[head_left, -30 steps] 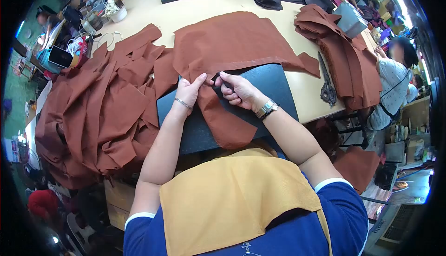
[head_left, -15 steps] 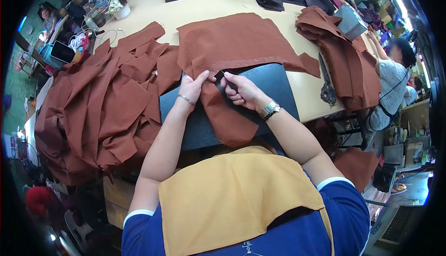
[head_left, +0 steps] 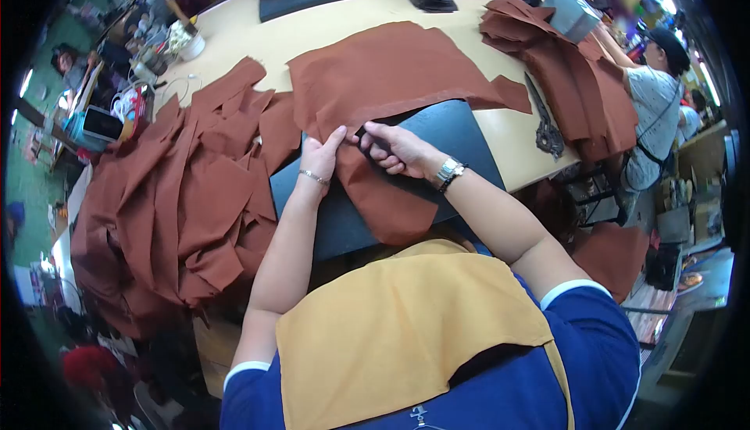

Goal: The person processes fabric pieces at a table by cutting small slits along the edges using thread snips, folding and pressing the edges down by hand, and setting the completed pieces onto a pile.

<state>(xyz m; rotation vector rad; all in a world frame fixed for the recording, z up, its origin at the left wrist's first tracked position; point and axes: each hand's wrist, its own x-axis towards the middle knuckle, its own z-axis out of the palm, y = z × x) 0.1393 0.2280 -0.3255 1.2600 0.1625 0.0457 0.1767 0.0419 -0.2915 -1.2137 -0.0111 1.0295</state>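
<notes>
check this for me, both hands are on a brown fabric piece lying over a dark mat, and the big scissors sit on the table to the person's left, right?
Not quite. The head view shows the big scissors on the table to the person's right. The rest holds: the left hand and right hand are on the brown fabric piece, which lies over the dark mat.

Sewing wkshop: cut fabric piles [head_left: 180,203].

Bench [head_left: 258,28]: bare strip open at far left, behind the large brown fabric sheet [head_left: 391,71]. Left side blocked by heaped brown offcuts [head_left: 180,196]. Right edge crowded by stacked brown pieces [head_left: 578,86] and black shears [head_left: 544,121]. Dark mat [head_left: 461,137] partly free near right.
</notes>
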